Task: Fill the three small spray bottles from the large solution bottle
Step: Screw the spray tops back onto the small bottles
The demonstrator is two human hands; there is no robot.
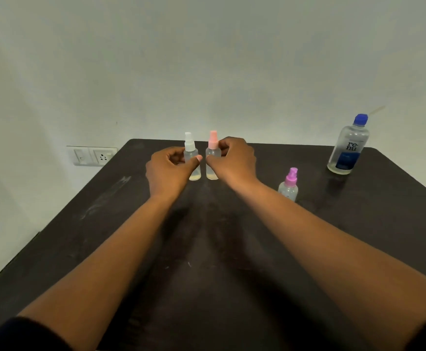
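My left hand (167, 171) gripped the white-capped spray bottle (191, 158) and my right hand (234, 160) gripped the pink-capped spray bottle (212, 158), both upright near the table's (105, 236) far edge. The purple-capped spray bottle (289, 184) stood rightward, the large solution bottle (347, 146) near the far right corner.
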